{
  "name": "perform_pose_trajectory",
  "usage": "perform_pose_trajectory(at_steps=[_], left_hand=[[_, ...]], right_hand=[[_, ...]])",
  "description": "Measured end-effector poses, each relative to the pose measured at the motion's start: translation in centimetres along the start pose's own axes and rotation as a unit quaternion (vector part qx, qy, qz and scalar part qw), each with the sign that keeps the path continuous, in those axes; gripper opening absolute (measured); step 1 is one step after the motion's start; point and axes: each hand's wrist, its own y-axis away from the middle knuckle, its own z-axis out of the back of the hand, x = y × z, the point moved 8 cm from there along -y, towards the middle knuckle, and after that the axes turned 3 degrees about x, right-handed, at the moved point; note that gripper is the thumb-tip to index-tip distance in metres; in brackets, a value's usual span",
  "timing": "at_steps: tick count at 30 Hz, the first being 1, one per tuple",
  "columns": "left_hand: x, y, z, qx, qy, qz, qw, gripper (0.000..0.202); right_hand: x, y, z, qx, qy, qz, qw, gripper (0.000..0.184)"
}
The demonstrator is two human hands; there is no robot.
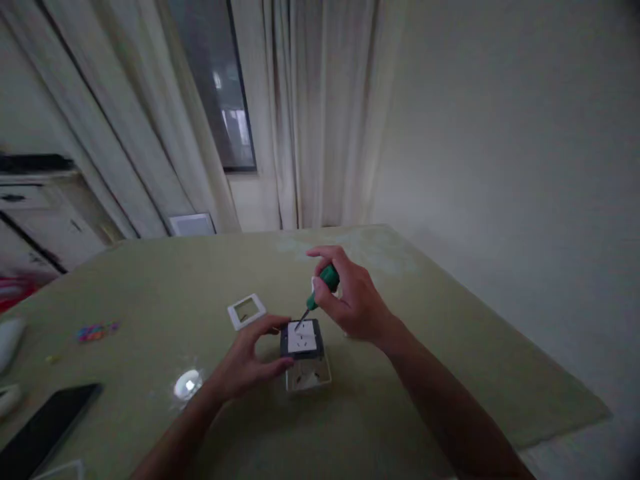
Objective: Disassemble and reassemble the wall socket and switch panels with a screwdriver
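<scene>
My right hand [350, 293] grips a screwdriver [329, 277] by its green handle, with the shaft slanting down to the left. Its tip is over the white face of a wall socket [303, 339]; whether it touches cannot be told. The socket has a dark surround and sits on a white mounting box [310, 377]. My left hand [253, 357] holds the socket's left side between thumb and fingers. Just beyond that hand, a white square frame [247, 311] lies flat on the table.
On the left of the cloth-covered table [200, 280] lie a black phone [47, 427], small colourful pieces [97, 331] and white objects [10, 343]. A bright reflection shows near my left forearm. A wall [500, 167] borders the right side, curtains [325, 113] the back.
</scene>
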Motion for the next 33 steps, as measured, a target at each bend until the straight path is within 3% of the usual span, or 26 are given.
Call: perform_pose_trajectory(at_steps=[8,10,12,15,17,18,19,23,28,33], left_hand=[[2.4,-0.7,0.6,-0.037,0.146,0.088,0.985,0.055],[2.8,-0.6,0.8,-0.055,0.171,0.107,0.978,0.058],[3.2,-0.5,1.0,-0.074,0.190,0.119,0.972,0.062],[3.8,-0.4,1.4,-0.109,0.209,0.123,0.964,0.062],[4.5,-0.3,1.7,-0.131,0.235,0.120,0.956,0.058],[4.8,-0.3,1.7,-0.138,0.256,0.117,0.950,0.056],[5.2,-0.4,1.6,-0.144,0.283,0.115,0.941,0.055],[6.4,-0.5,0.8,-0.161,0.366,0.120,0.908,0.053],[6.6,-0.7,-1.3,-0.147,0.434,0.146,0.877,0.063],[6.1,-0.8,-3.5,-0.141,0.523,0.186,0.820,0.052]], right_hand=[[0.4,0.7,3.0,-0.130,0.014,0.001,0.991,0.016],[0.4,0.4,2.6,-0.076,0.005,0.000,0.997,0.019],[0.4,0.2,1.1,0.026,-0.003,0.008,1.000,0.025],[-0.5,0.7,-2.4,0.175,0.009,0.014,0.984,0.028],[-1.8,1.2,-4.8,0.239,0.046,0.001,0.970,0.048],[-2.5,1.4,-5.9,0.252,0.077,-0.006,0.965,0.061],[-3.2,1.6,-6.9,0.265,0.106,-0.013,0.958,0.062],[-4.7,1.7,-9.5,0.276,0.143,-0.021,0.950,0.027],[-6.1,1.5,-10.4,0.255,0.069,-0.090,0.960,0.015],[-7.9,1.7,-11.3,0.243,0.068,-0.158,0.955,0.016]])
